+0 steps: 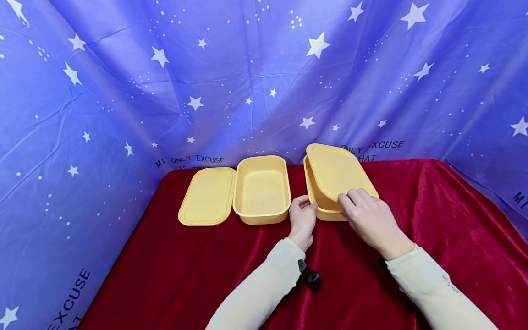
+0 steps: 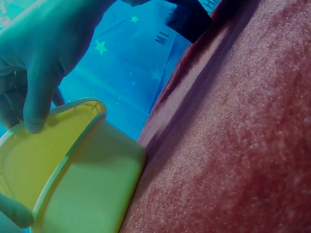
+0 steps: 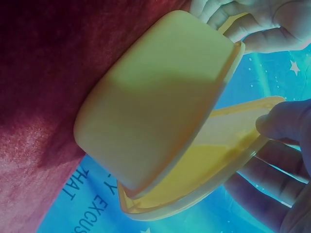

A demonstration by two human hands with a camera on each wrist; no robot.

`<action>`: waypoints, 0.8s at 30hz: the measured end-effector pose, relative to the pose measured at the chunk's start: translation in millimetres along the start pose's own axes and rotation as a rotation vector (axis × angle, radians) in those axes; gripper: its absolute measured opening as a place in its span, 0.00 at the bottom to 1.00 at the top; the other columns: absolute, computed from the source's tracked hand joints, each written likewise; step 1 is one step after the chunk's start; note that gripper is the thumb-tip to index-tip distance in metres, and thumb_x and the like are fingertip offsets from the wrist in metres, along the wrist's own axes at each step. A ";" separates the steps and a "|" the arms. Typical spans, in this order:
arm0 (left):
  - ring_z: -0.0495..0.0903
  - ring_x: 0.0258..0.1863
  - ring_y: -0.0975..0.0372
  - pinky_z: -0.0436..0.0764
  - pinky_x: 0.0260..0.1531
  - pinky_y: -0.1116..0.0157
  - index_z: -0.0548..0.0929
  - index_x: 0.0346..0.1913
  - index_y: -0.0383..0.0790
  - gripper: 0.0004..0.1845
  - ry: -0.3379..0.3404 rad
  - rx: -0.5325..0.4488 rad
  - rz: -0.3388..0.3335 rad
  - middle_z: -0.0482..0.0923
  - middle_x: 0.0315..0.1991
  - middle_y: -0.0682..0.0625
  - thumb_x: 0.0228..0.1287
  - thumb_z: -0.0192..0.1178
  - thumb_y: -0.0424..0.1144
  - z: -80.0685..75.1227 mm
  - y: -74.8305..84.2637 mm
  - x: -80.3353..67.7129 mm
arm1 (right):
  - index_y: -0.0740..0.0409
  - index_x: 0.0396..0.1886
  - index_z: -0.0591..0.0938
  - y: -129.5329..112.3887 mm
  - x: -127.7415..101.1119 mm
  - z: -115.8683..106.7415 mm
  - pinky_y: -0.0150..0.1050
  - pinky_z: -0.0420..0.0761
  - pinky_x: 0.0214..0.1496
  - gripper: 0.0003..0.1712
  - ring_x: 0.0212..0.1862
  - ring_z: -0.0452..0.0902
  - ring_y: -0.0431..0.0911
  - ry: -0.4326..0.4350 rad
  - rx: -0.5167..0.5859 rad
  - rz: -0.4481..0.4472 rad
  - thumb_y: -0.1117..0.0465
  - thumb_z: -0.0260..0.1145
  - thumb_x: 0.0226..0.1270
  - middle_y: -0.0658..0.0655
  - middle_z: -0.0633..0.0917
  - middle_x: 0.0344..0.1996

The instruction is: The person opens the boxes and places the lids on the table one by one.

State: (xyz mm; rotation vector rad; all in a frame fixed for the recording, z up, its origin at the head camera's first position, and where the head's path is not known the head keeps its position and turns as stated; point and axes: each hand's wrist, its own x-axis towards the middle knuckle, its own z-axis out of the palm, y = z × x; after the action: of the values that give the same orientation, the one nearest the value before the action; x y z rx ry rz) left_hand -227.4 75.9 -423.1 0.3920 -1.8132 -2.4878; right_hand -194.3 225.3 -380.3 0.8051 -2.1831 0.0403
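A yellow lid [image 1: 340,172] lies tilted over the right-hand yellow box [image 1: 331,215], its near edge raised above the rim. My right hand [image 1: 371,222] pinches that raised edge, with the thumb on the inner face and the fingers on the outer side in the right wrist view. The lid's far end meets the rim there. My left hand [image 1: 302,222] holds the box's near left corner, its thumb tip by the rim [image 2: 53,177]. Little of the box's inside shows.
Left of my left hand stands another yellow box [image 1: 261,188], uncovered. A second yellow lid [image 1: 207,196] lies flat beside it. Red velvet cloth [image 1: 198,275] covers the table, and a blue curtain [image 1: 247,59] with white stars hangs behind and at the sides.
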 end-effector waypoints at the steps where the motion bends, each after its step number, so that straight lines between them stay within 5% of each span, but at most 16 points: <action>1: 0.76 0.41 0.57 0.75 0.45 0.61 0.76 0.47 0.35 0.13 0.002 0.002 0.001 0.75 0.42 0.43 0.59 0.58 0.24 0.0 -0.2 0.1 | 0.64 0.30 0.72 0.1 -0.2 0.1 0.45 0.69 0.15 0.06 0.25 0.69 0.56 0.003 0.000 0.000 0.65 0.50 0.60 0.59 0.70 0.24; 10: 0.76 0.41 0.58 0.75 0.45 0.62 0.76 0.47 0.34 0.13 0.007 0.003 0.008 0.75 0.44 0.40 0.59 0.58 0.24 0.3 -1.4 1.2 | 0.64 0.29 0.72 1.0 -2.2 0.8 0.45 0.69 0.13 0.12 0.25 0.70 0.56 0.059 0.012 0.009 0.63 0.44 0.63 0.58 0.70 0.23; 18: 0.76 0.41 0.58 0.75 0.45 0.61 0.76 0.49 0.32 0.14 0.004 -0.003 0.005 0.75 0.45 0.39 0.60 0.58 0.24 0.4 -2.4 1.9 | 0.65 0.34 0.74 2.6 -5.7 -1.5 0.44 0.67 0.11 0.09 0.25 0.71 0.55 0.072 0.016 0.030 0.65 0.49 0.59 0.58 0.71 0.24; 24: 0.76 0.41 0.58 0.75 0.45 0.62 0.76 0.49 0.32 0.14 0.003 -0.001 0.009 0.75 0.46 0.38 0.59 0.58 0.24 0.3 -2.9 1.8 | 0.67 0.32 0.74 1.9 -2.7 -1.5 0.42 0.62 0.09 0.12 0.23 0.70 0.55 0.160 -0.009 0.035 0.66 0.45 0.62 0.58 0.71 0.22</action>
State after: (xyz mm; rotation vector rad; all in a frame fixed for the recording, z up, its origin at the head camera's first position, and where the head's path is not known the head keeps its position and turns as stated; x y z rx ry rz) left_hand -228.9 76.8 -426.0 0.3871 -1.8088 -2.4806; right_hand -193.0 228.7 -380.7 0.7327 -2.0450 0.1090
